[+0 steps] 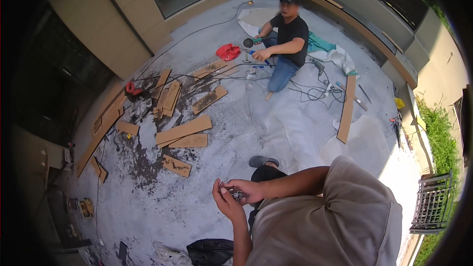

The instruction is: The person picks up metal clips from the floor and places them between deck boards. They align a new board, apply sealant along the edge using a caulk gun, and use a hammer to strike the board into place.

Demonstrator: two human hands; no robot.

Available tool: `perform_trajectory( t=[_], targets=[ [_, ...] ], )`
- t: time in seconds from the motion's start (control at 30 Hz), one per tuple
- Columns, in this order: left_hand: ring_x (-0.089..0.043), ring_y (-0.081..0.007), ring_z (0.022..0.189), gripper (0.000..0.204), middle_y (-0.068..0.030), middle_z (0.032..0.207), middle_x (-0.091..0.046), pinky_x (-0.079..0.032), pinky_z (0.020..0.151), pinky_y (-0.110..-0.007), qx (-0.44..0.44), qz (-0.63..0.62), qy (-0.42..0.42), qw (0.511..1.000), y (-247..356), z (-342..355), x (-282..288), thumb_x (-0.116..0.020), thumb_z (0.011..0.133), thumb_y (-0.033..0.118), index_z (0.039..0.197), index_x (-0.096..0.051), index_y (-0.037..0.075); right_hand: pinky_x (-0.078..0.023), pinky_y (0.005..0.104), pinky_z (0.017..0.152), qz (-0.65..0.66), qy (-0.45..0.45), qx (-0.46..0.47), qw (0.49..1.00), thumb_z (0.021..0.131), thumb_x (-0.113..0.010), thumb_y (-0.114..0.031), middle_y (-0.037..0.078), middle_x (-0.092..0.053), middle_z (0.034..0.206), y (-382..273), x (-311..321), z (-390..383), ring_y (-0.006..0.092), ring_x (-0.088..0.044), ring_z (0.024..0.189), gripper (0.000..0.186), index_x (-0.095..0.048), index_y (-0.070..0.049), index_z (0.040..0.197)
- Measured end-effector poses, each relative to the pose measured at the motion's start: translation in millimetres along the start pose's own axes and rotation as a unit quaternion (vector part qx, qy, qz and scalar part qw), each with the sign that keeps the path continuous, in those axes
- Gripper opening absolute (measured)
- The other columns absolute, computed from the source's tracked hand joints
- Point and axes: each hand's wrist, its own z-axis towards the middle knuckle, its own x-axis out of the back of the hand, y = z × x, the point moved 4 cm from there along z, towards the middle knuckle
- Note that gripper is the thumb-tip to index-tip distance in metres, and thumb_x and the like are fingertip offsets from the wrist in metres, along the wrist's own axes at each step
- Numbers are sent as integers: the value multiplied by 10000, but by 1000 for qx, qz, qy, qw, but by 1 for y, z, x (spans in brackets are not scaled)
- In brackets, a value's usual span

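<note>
In front of my body, both hands are brought together. My left hand [227,204] comes up from below with its fingers curled, and my right hand [250,190] meets it from the right. Between them sits a cluster of small, shiny dark-grey pieces [238,195], too small to name. The fingers of both hands close around it, and they partly cover it. Below my hands a black plastic bag [211,251] lies on the floor.
Cut wooden boards [184,130] lie scattered ahead left; a long board [347,111] lies right. A co-worker [291,37] kneels ahead, holding an angle grinder [249,42] and a blue-handled tool. Cables [315,92] and a red bag [228,51] are nearby. A metal rack [431,202] stands far right.
</note>
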Motion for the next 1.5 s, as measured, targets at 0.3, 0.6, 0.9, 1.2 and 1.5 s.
perform_trajectory(
  t=[0.3, 0.6, 0.9, 1.2, 1.5],
  targets=[
    [-566, -312, 1259, 401, -200, 1387, -571, -439, 1069, -397, -43, 119, 71, 989, 5, 22, 22, -444, 1099, 223, 1377, -575, -36, -283, 216, 435, -96, -32, -114, 988, 1010, -563, -489, -69, -589, 757, -26, -33, 34, 68, -464, 544, 317, -663, -189, 1000],
    [-551, -305, 1275, 511, -198, 1469, -513, -443, 1062, -411, -12, 88, 110, 990, 8, 78, -19, -380, 1122, 307, 1521, -432, -7, -329, 193, 375, 0, -63, -87, 994, 1015, -569, -363, 6, -621, 843, -97, -8, 62, 111, -554, 613, 241, -636, -146, 1096],
    [-659, -261, 1112, 605, -165, 1335, -622, -517, 955, -375, 246, 30, 140, 959, -89, 32, -4, -452, 1090, 470, 1437, -531, -20, -390, 203, 438, 96, -87, 32, 991, 1009, -586, -362, 85, -614, 1003, -261, 31, 82, 202, -588, 832, 240, -601, -126, 1051],
    [-688, -256, 1049, 611, -169, 1233, -684, -555, 884, -361, 398, -127, 275, 866, -171, -117, -2, -550, 1044, 491, 1337, -585, -44, -545, 277, 647, 160, -100, 66, 980, 1016, -581, -347, 113, -603, 1039, -277, 10, 131, 215, -602, 912, 262, -613, -110, 1121],
    [-694, -165, 907, 441, -75, 1038, -733, -538, 800, -304, 339, -10, 270, 901, -237, -204, 52, -611, 1021, 394, 1189, -684, -7, -632, 412, 853, 236, -151, 119, 952, 969, -615, -195, 165, -614, 1070, -261, 40, 190, 279, -650, 1002, 268, -632, 11, 1139]
  ],
)
